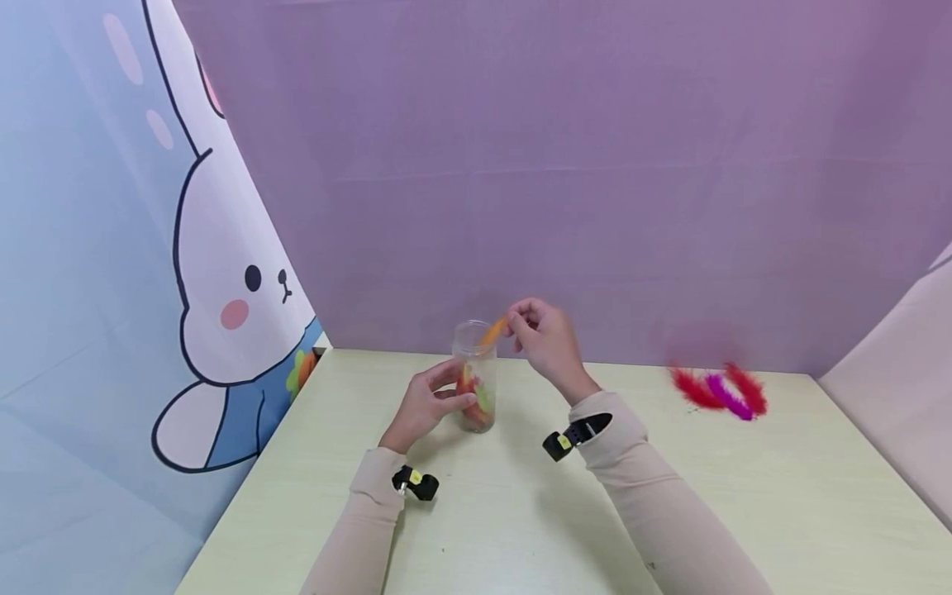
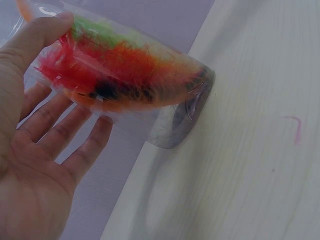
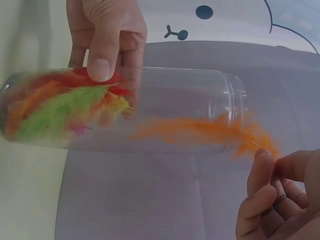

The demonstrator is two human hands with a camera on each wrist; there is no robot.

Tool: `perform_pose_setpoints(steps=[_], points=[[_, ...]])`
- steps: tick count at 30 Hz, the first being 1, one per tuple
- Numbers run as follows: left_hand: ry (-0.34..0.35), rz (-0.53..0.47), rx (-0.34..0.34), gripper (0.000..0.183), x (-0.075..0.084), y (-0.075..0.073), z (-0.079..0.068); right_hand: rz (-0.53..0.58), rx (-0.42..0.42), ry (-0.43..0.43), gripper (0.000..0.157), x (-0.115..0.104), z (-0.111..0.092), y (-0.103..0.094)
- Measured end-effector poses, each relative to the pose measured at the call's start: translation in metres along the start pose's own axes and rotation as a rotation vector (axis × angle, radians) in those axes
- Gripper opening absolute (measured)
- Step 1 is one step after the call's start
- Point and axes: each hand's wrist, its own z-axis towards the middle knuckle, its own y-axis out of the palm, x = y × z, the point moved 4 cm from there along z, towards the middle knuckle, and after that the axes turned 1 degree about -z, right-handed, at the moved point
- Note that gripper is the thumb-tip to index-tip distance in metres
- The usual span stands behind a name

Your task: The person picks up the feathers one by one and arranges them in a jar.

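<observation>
Right hand [image 1: 546, 339] pinching an orange feather [image 3: 187, 131] in the mouth of a jar [image 3: 175, 87], left hand [image 1: 435, 401] holding the glass

Thumb and fingertips of the right hand are closed on the orange feather's quill end, just outside the rim; its other fingers curl. From that pinch the orange feather's long axis slants down and leftward through the mouth. Its tip is inside the jar, pointing toward the bundle [image 2: 130, 65] below and, in the right wrist view, stopping short of it.

Left of the right hand, the jar stands upright over the desk [image 1: 513, 521], long axis vertical, mouth up. The left hand is partly open around its middle, thumb on one side and fingers on the other. From the left hand's grip down to the base lies the bundle: red, orange, yellow and green feathers with some dark parts, mostly lengthwise along the jar.

Well to the right of the right hand, two red feathers [image 1: 697, 390] lie on the desk, with a purple feather [image 1: 730, 398] between them.
</observation>
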Motion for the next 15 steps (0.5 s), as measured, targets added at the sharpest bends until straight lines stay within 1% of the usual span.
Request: perform_pose_setpoints(steps=[4, 8, 15], points=[[0.014, -0.003, 0.002, 0.061, -0.001, 0.000, 0.000, -0.052, -0.004, -0.021, 0.013, 0.000, 0.001, 0.003], [0.027, -0.005, 0.003, 0.061, -0.002, 0.000, 0.000, -0.127, -0.013, -0.025, 0.013, -0.001, 0.002, 0.006], [0.025, -0.007, -0.005, 0.060, -0.001, 0.000, 0.000, -0.255, -0.032, -0.061, 0.013, -0.004, 0.001, 0.011]])
